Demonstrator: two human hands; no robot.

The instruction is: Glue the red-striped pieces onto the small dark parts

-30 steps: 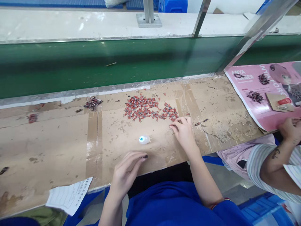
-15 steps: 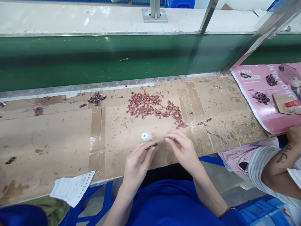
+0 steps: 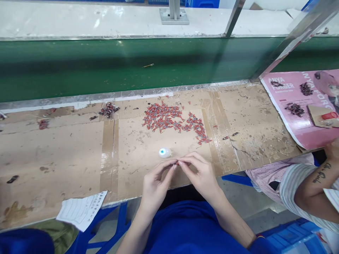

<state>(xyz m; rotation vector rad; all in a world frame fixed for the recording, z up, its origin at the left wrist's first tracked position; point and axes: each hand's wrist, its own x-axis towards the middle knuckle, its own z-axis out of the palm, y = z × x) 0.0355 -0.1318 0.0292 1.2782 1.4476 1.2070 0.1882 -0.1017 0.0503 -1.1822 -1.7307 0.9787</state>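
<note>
My left hand is closed in a pinch on a small dark part, now mostly hidden by the fingertips. My right hand pinches a small red piece, and the two sets of fingertips meet, so the pieces touch or nearly touch. Just beyond the fingers lies a small white bottle with a blue-lit tip, on its side or tilted. Farther back spreads a loose pile of small red-and-black parts, with a tail of them curving toward my right hand.
Cardboard covers the bench; a green belt runs behind it. Dark parts form a heap at left. A paper sheet overhangs the front edge. At right are a pink poster bearing more parts and a co-worker's arm.
My right hand has moved left, bringing the red piece against the dark part at my left fingertips. The thin stick on the green belt has shifted right.
</note>
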